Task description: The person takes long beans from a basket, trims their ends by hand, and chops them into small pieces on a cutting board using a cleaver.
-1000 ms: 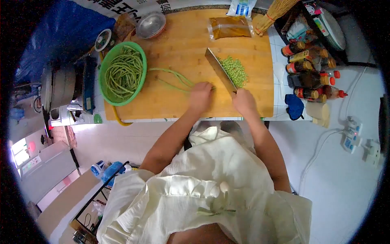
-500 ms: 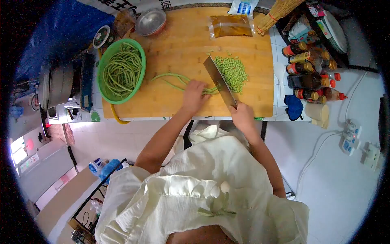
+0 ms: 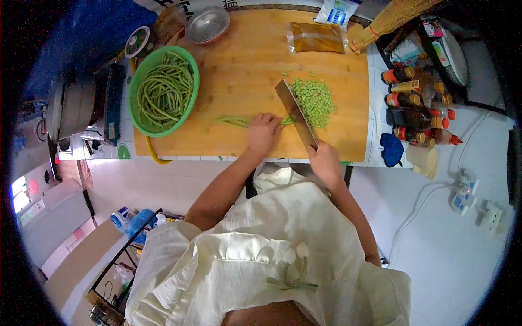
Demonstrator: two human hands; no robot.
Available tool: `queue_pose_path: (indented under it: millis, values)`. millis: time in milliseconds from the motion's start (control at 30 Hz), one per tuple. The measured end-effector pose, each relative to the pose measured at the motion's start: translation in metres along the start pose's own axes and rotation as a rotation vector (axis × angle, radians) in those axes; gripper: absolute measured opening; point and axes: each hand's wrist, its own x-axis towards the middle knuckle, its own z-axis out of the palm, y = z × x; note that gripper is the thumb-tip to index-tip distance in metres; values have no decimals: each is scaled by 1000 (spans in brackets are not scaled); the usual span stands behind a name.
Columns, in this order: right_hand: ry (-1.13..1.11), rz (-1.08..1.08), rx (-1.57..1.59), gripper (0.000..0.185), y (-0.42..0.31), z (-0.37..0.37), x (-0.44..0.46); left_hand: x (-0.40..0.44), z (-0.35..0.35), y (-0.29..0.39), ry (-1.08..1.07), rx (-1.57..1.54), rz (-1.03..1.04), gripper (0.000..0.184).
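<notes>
My left hand [image 3: 263, 133] is closed over a small bundle of long green beans [image 3: 235, 120] lying on the wooden cutting board [image 3: 239, 70]. Tails of the beans stick out to its left, and their other ends reach the blade on its right. In my right hand [image 3: 326, 163] is the handle of a cleaver [image 3: 296, 113], its blade slanting up and left across the bean ends. Chopped green bean pieces [image 3: 314, 102] lie heaped against the blade's right side. At the board's left, a green basket [image 3: 197, 89] holds many whole long beans [image 3: 166, 92].
A metal bowl [image 3: 207, 25], a bag of brown sauce [image 3: 318, 39] and a straw whisk broom [image 3: 389, 24] lie along the back. Several sauce bottles [image 3: 405, 100] and a blue cloth-like item [image 3: 391, 150] are on the right. A power strip [image 3: 464, 193] with cords sits lower right.
The bean tails left of my left hand have drawn together and stick out less. The cleaver stays near the same place beside the chopped pile. The whole view has shifted slightly.
</notes>
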Motion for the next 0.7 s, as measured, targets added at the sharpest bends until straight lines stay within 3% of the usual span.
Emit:
queue_pose_path:
  millis: [400,600,700]
  values:
    - [-101,80,-238,24,-30,17,28,-6,9,1,8,-71,-42,20]
    - [-53,95,-148,26,-47,9,44,-5,11,3,128,-69,-32,14]
    - [-36,158,-44,26,-32,5,43,-6,5,7,29,-124,-152,22]
